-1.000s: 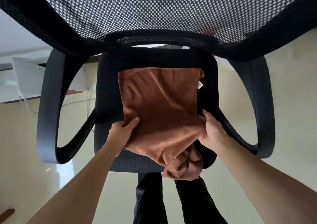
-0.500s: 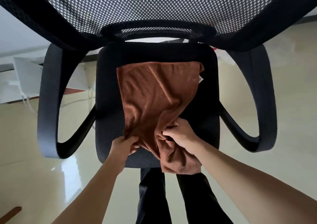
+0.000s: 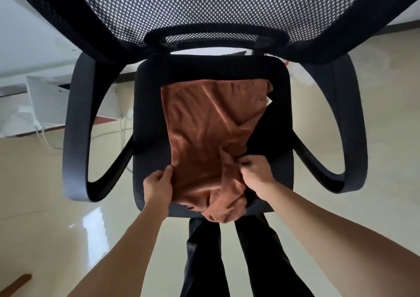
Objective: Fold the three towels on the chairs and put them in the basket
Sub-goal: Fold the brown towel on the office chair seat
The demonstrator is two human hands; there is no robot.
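1. While the rust-brown plush towel (image 3: 211, 135) lies spread over the black padded seat (image 3: 150, 114) of an office chair, its near end hangs bunched over the seat's front edge at six o'clock.
2. The left hand (image 3: 159, 186) grips the towel's side edge at about seven o'clock on the seat, with its thumb against the cloth.
3. The right hand (image 3: 256, 176) pinches a gathered fold of the towel at about five o'clock, fingers curled tight into the fabric.
4. The two hands are apart, with a stretch of towel between them. Creases run from the right hand's pinch toward the far corner at one o'clock.
5. A small white label (image 3: 269, 101) sticks out from the towel's edge at two o'clock.
6. The black perforated mesh backrest (image 3: 204, 8) fills twelve o'clock, and curved black armrests (image 3: 77, 126) loop at nine and three.
7. Below the seat at six o'clock, dark trouser legs (image 3: 204, 258) stand on the glossy cream floor (image 3: 45, 205).
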